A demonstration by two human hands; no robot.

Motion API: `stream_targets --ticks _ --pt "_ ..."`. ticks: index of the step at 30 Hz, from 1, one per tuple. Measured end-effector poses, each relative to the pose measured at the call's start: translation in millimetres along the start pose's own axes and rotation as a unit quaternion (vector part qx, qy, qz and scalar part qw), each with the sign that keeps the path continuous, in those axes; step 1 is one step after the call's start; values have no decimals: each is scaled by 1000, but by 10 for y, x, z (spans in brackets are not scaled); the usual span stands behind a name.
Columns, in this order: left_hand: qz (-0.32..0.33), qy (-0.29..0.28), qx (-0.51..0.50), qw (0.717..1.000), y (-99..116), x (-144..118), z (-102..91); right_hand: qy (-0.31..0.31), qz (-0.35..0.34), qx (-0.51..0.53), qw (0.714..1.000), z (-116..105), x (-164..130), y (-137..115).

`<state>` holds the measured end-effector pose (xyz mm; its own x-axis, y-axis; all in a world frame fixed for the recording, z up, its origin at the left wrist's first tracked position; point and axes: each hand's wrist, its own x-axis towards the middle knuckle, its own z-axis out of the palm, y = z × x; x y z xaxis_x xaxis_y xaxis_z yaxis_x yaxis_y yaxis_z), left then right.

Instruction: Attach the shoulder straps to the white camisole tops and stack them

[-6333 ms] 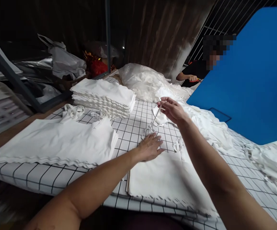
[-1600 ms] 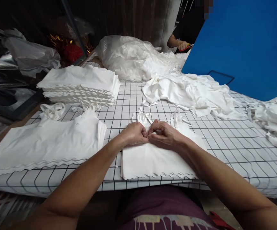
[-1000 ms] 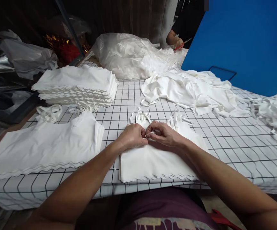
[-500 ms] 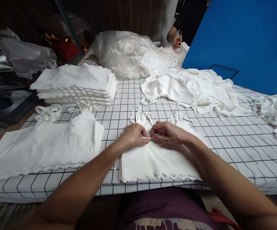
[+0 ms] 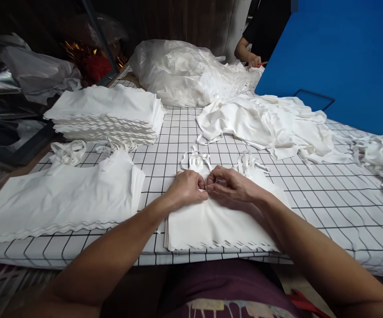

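Note:
A small stack of flat white garments (image 5: 211, 225) with scalloped hems lies at the near edge of the grid-patterned table (image 5: 327, 207). Thin white straps (image 5: 196, 159) curl at its far end. My left hand (image 5: 186, 187) and my right hand (image 5: 231, 185) meet over the top of this stack, fingertips pinched together on a small bit of the white fabric or strap between them. What exactly is pinched is too small to tell.
A wider flat stack of white garments (image 5: 62, 198) lies at the left, a tall folded pile (image 5: 108, 115) behind it. Loose white fabric (image 5: 267, 123) and a plastic bag of fabric (image 5: 181, 70) sit farther back. A blue board (image 5: 337, 57) stands right. Another person's hand (image 5: 254, 59) works beyond.
Over the last second my hands have stayed pinched together over the near stack with only slight finger movement. Several seconds ago my right hand held a strap up above the table.

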<state>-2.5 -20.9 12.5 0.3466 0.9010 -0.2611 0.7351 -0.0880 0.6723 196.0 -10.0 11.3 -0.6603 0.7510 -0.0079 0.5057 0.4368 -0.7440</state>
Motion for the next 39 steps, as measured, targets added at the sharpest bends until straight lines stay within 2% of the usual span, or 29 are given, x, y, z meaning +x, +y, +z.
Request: stream_targets --ticks 3,19,30,39 --pt "-1 -3 3 1000 -8 8 1 -1 27 11 1000 58 12 7" --pt "0 -8 2 1000 8 3 0 -5 -1 9 1000 90 16 31" --pt "17 -16 -10 1000 18 -20 -30 -5 -83 -63 995 49 16 50" --pt "15 -28 -10 999 -2 -13 -49 -8 -90 -150 985 36 -13 -21"
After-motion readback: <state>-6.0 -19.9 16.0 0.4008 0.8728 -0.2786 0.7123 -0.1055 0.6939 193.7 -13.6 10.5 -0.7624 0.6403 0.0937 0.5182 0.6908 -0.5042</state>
